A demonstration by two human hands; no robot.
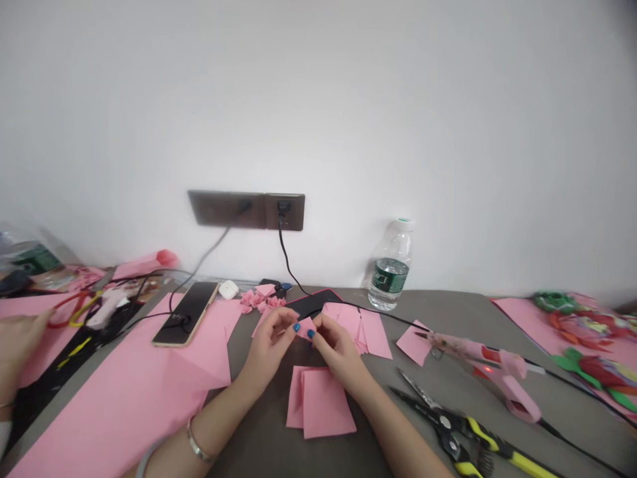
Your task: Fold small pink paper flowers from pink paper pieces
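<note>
Between my two hands is a small piece of pink paper (305, 328), pinched from both sides at the middle of the table. The thumb and fingers of my left hand (273, 342) grip its left side. On its right side, my right hand (338, 345) holds it the same way. Directly below lie pink paper squares (326, 405), partly overlapping. Behind my right hand, more cut pink pieces (375, 332) sit on a dark flat object. Small folded pink paper pieces (261, 299) are heaped beyond my left hand.
To the right lie a pink glue gun (490, 365) with a red light and open yellow-black scissors (442, 421). A water bottle (391, 275) stands by the wall. Leftward are a phone (188, 315), large pink sheets (129, 398), cables, and another person's hand (24, 342) near red-handled scissors.
</note>
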